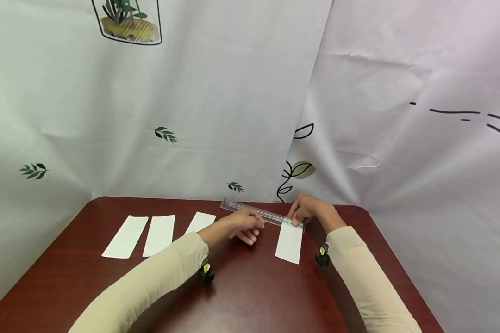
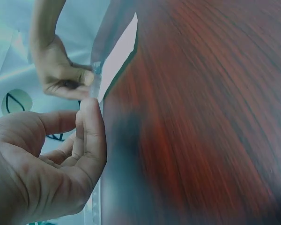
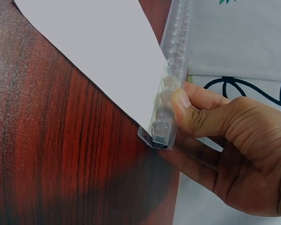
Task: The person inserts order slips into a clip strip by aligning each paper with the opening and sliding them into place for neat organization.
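A clear plastic strip [image 1: 271, 215] with a row of round bumps lies slantwise near the table's back edge. At its right end my right hand [image 1: 310, 210] pinches it, with the thumb [image 3: 185, 105] on the bumpy face and other fingers behind. Tucked against that end is the top edge of a white paper slip [image 1: 289, 243], which extends toward the front. My left hand [image 1: 247, 225] hovers by the strip's middle, fingers loosely bent. In the left wrist view its fingertips [image 2: 90, 105] come near the strip, and nothing shows between them and the thumb.
Further white paper slips, one at far left [image 1: 126, 237], one beside it [image 1: 159, 236] and one partly behind the left forearm [image 1: 200, 222], lie on the dark red wooden table [image 1: 250, 296]. A white patterned cloth [image 1: 216, 115] hangs behind the table.
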The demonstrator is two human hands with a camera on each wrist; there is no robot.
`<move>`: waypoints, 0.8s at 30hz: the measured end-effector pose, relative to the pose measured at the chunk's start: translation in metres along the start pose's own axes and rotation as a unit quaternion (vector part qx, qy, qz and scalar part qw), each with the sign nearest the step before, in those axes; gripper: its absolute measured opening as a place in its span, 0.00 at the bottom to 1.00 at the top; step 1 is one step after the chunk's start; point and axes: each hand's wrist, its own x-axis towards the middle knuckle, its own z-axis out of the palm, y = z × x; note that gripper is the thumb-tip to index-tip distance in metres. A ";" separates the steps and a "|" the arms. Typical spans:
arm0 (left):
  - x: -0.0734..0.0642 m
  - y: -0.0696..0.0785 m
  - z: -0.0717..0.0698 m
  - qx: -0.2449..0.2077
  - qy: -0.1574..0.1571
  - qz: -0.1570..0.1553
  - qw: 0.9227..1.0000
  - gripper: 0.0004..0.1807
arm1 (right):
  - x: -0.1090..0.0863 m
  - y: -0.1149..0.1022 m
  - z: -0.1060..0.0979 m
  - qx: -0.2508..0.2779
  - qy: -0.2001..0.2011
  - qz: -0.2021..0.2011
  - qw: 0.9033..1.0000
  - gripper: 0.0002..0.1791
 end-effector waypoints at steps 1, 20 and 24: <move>-0.001 -0.002 -0.003 -0.001 0.001 -0.001 1.000 0.18 | 0.000 0.000 0.000 -0.001 0.000 0.000 1.000 0.10; -0.022 -0.021 -0.038 0.046 0.016 0.015 0.999 0.11 | 0.002 -0.001 0.001 0.004 -0.001 0.011 1.000 0.09; -0.025 -0.024 -0.044 0.051 0.017 0.015 0.998 0.09 | 0.002 -0.001 0.001 0.003 0.005 0.015 1.000 0.09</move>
